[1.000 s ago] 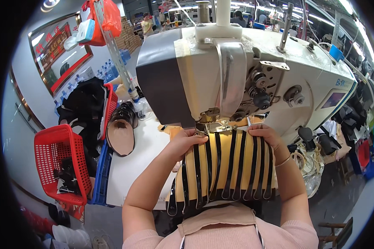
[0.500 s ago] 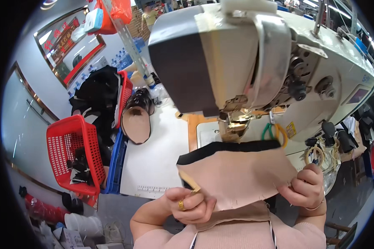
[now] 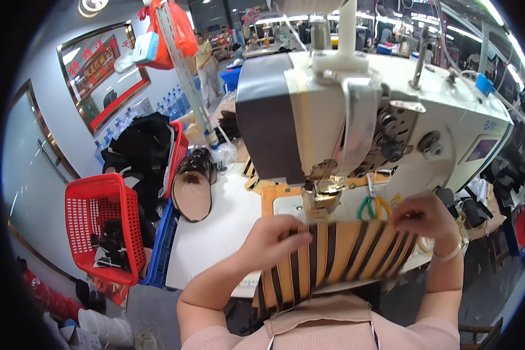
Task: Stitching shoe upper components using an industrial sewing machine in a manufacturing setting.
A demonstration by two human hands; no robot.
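Observation:
A panel of tan and black strips point(image 3: 350, 251) hangs tilted in front of my chest, below the sewing machine's needle area. My left hand point(image 3: 280, 238) closes on its upper left edge, with the thumb lying across the strips. At the upper right corner, my right hand point(image 3: 426, 219) has its fingers curled on the panel, somewhat smeared by motion. Just beyond the panel's top edge stands the brass-coloured presser foot area point(image 3: 324, 198) of a white sewing machine point(image 3: 443, 134).
Green and yellow-handled scissors point(image 3: 374, 207) lie right of the needle. A shoe with a pale insole point(image 3: 191, 198) sits on the white table point(image 3: 216, 245). To the left stand a red basket point(image 3: 135, 233) with black scraps and a blue crate point(image 3: 160, 251). Another person point(image 3: 205, 67) stands far back.
The panel's plain pinkish face was toward me; now a tan and black striped face shows. Both hands have risen from its lower corners to its upper edge. The view has shifted.

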